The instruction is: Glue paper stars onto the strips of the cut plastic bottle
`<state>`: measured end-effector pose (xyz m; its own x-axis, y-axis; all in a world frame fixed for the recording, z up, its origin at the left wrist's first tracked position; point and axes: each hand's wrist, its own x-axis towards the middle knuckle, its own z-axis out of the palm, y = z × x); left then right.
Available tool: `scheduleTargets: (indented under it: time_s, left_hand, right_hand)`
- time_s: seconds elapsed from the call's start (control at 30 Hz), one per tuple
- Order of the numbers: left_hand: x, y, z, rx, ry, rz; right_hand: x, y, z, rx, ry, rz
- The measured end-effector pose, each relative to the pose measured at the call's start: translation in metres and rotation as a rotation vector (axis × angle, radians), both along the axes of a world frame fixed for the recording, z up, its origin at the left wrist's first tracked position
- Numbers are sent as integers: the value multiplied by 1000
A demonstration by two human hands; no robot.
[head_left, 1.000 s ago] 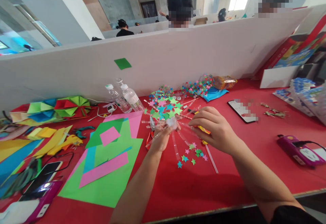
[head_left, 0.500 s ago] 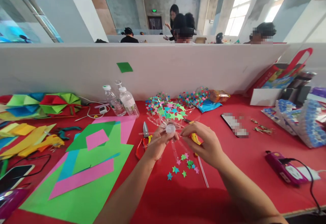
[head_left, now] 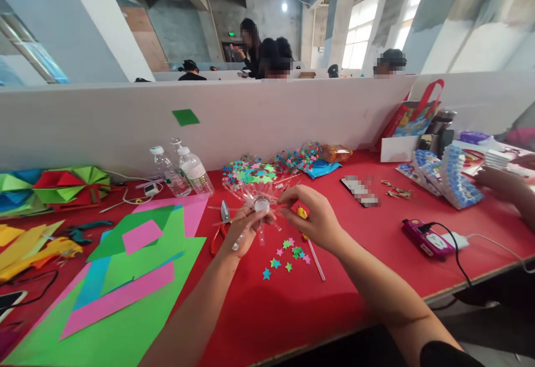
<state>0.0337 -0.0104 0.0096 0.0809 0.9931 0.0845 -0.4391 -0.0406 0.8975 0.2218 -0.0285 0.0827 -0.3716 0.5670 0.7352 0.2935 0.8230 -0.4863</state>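
Near the middle of the table, my left hand (head_left: 240, 232) is closed around a clear plastic bottle top cut into thin strips (head_left: 262, 206), its round whitish end facing me. The strips fan outward, some lying over the hand. On the right, my right hand (head_left: 312, 218) has thumb and fingers pinched together beside the strips; whatever is between the fingertips is too small to make out. Behind the hands lies a cluster of green, pink and blue stars (head_left: 261, 175). Several loose paper stars (head_left: 288, 255) lie in front. Red-handled pliers (head_left: 221, 228) rest beside my left hand.
Coloured paper sheets (head_left: 125, 278) cover the left side, with a yellow glue gun (head_left: 54, 255) beyond. Clear bottles (head_left: 194, 172) stand by the white partition (head_left: 251, 116). To the right are a phone (head_left: 358, 191), a purple power strip (head_left: 428, 239) and another person's hand (head_left: 505, 183).
The view has turned to the right, so things sit further left in the picture. My left hand still holds the bottle top, and my right hand stays pinched beside it.
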Motion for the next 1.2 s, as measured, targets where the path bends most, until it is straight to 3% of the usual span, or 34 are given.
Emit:
scheduleTargets:
  time_s: [0.1, 0.27, 0.37, 0.43, 0.8, 1.2]
  left_hand:
    - [-12, -9, -20, -72, -1, 37]
    - [-30, -11, -63, -176, -58, 159]
    - [-35, -7, -78, -182, -90, 216]
    - [-37, -5, -81, -169, -98, 234]
    - [-35, -14, -75, -132, -124, 240]
    - [-33, -14, -76, -146, -186, 166]
  right_hand:
    - [13, 2, -20, -21, 24, -105]
    - [30, 23, -91, -71, 67, -362]
    - [30, 30, -128, -83, 5, -372]
    - [28, 30, -141, -87, -35, -351]
    - [28, 33, -155, -94, -96, -344]
    - [19, 29, -150, -14, -160, -213]
